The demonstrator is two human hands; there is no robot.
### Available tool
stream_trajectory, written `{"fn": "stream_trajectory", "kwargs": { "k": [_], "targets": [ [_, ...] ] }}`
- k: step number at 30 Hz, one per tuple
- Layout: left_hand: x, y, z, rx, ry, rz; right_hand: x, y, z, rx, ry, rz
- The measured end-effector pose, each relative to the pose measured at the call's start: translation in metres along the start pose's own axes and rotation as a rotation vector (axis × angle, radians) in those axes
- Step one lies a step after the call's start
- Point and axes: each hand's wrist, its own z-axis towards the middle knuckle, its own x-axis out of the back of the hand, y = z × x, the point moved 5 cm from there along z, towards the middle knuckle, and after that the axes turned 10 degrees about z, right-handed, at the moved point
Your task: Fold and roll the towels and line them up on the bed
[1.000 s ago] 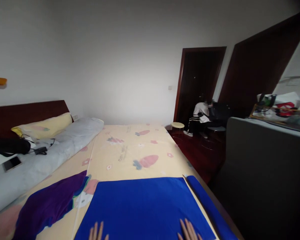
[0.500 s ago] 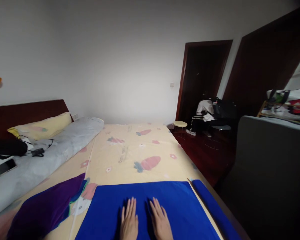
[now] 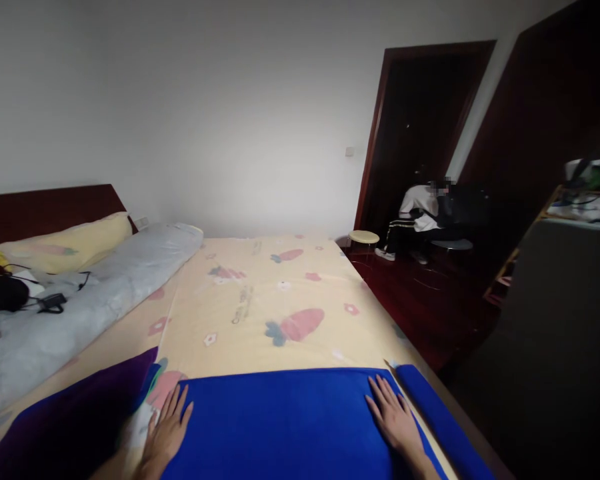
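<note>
A blue cloth (image 3: 285, 420) lies spread flat on the bed, its near part cut off by the bottom of the view. My left hand (image 3: 167, 423) rests at the cloth's left edge, fingers stretched out and slightly apart. Near the far right corner, my right hand (image 3: 393, 412) lies flat on the cloth with its fingers spread. To the right of the cloth is a rolled or folded blue cloth (image 3: 440, 417), close to the bed's edge. A purple cloth (image 3: 80, 410) lies in a heap on the left, partly behind my left forearm.
The bed (image 3: 250, 333) has a cream sheet with a carrot pattern. A plastic-wrapped roll (image 3: 110, 293) and a yellow pillow (image 3: 75, 243) lie on the left. A person (image 3: 417, 213) sits near the door, beside a round stool (image 3: 364, 237). A dark panel (image 3: 560, 333) stands at right.
My hands have moved apart from the middle of the blue cloth, the left to its left edge and the right towards its far right corner. The view has shifted slightly.
</note>
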Motion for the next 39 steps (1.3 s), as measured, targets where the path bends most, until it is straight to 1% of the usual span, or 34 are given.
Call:
{"fn": "stream_trajectory", "kwargs": {
  "k": [1, 2, 3, 4, 5, 6, 7, 9, 10, 11, 12, 13, 14, 15, 16, 19, 21, 22, 23, 24, 25, 26, 27, 28, 29, 30, 32, 33, 34, 35, 36, 37, 38, 39],
  "targets": [
    [-0.001, -0.006, 0.002, -0.011, 0.013, 0.020, 0.001, 0.003, 0.001, -0.026, 0.019, -0.023],
    [0.002, -0.004, 0.001, -0.027, 0.045, 0.044, 0.001, -0.002, 0.002, -0.060, 0.051, -0.045],
    [0.009, 0.007, -0.003, -0.049, 0.091, 0.065, 0.001, -0.014, 0.002, -0.091, 0.092, -0.061],
    [0.018, 0.026, -0.008, -0.077, 0.141, 0.074, -0.001, -0.034, 0.002, -0.111, 0.131, -0.061],
    [0.029, 0.053, -0.016, -0.122, 0.199, 0.068, -0.004, -0.060, 0.001, -0.115, 0.166, -0.045],
    [0.039, 0.085, -0.025, -0.189, 0.222, 0.036, -0.010, -0.093, 0.001, -0.050, 0.159, 0.005],
    [0.047, 0.120, -0.035, -0.271, 0.207, -0.011, -0.019, -0.129, -0.001, 0.052, 0.112, 0.076],
    [0.059, 0.186, -0.053, -0.438, 0.155, -0.115, -0.040, -0.198, -0.006, 0.289, -0.055, 0.206],
    [0.061, 0.212, -0.059, -0.486, 0.116, -0.151, -0.048, -0.224, -0.009, 0.364, -0.126, 0.246],
    [0.063, 0.229, -0.062, -0.504, 0.091, -0.179, -0.054, -0.240, -0.010, 0.395, -0.171, 0.269],
    [0.063, 0.238, -0.063, -0.507, 0.078, -0.199, -0.057, -0.246, -0.008, 0.393, -0.191, 0.278],
    [0.063, 0.238, -0.060, -0.490, 0.075, -0.210, -0.057, -0.242, -0.005, 0.359, -0.188, 0.272],
    [0.061, 0.229, -0.054, -0.451, 0.079, -0.211, -0.054, -0.229, 0.000, 0.302, -0.167, 0.252],
    [0.058, 0.212, -0.046, -0.396, 0.083, -0.201, -0.049, -0.209, 0.006, 0.237, -0.138, 0.220],
    [0.054, 0.189, -0.037, -0.324, 0.082, -0.180, -0.042, -0.182, 0.012, 0.169, -0.108, 0.178],
    [0.037, 0.102, -0.008, -0.072, 0.047, -0.087, -0.018, -0.084, 0.024, -0.041, 0.002, 0.011],
    [0.024, 0.052, 0.007, 0.030, 0.018, -0.059, -0.007, -0.027, 0.027, -0.131, 0.039, -0.041],
    [0.020, 0.035, 0.012, 0.054, 0.009, -0.052, -0.003, -0.006, 0.028, -0.147, 0.039, -0.040],
    [0.017, 0.023, 0.015, 0.073, -0.001, -0.048, -0.001, 0.008, 0.029, -0.158, 0.038, -0.037],
    [0.016, 0.018, 0.016, 0.088, -0.005, -0.041, 0.000, 0.015, 0.029, -0.161, 0.046, -0.036],
    [0.018, 0.019, 0.015, 0.100, 0.006, -0.030, 0.002, 0.015, 0.029, -0.169, 0.071, -0.043],
    [0.023, 0.026, 0.011, 0.101, 0.034, -0.017, 0.004, 0.009, 0.027, -0.177, 0.111, -0.056],
    [0.031, 0.040, 0.004, 0.084, 0.077, -0.009, 0.004, -0.005, 0.024, -0.171, 0.154, -0.067],
    [0.039, 0.060, -0.006, 0.038, 0.127, -0.009, 0.003, -0.026, 0.018, -0.138, 0.189, -0.064],
    [0.046, 0.085, -0.019, -0.045, 0.173, -0.026, -0.002, -0.051, 0.009, -0.082, 0.208, -0.043],
    [0.051, 0.114, -0.035, -0.149, 0.191, -0.069, -0.010, -0.080, -0.002, 0.017, 0.194, 0.001],
    [0.051, 0.171, -0.072, -0.376, 0.146, -0.188, -0.032, -0.137, -0.029, 0.243, 0.108, 0.129],
    [0.047, 0.195, -0.092, -0.450, 0.115, -0.239, -0.044, -0.159, -0.044, 0.318, 0.063, 0.184],
    [0.040, 0.213, -0.109, -0.502, 0.060, -0.272, -0.055, -0.173, -0.058, 0.372, 0.002, 0.221],
    [0.031, 0.224, -0.124, -0.529, 0.006, -0.286, -0.064, -0.178, -0.069, 0.387, -0.040, 0.243],
    [0.021, 0.226, -0.135, -0.510, -0.027, -0.288, -0.069, -0.175, -0.078, 0.371, -0.054, 0.253],
    [0.011, 0.220, -0.142, -0.462, -0.041, -0.275, -0.070, -0.162, -0.085, 0.331, -0.042, 0.251],
    [0.003, 0.205, -0.146, -0.387, -0.032, -0.254, -0.066, -0.143, -0.090, 0.278, -0.005, 0.242],
    [-0.004, 0.182, -0.147, -0.294, -0.009, -0.226, -0.059, -0.119, -0.094, 0.220, 0.050, 0.228]
  ]
}}
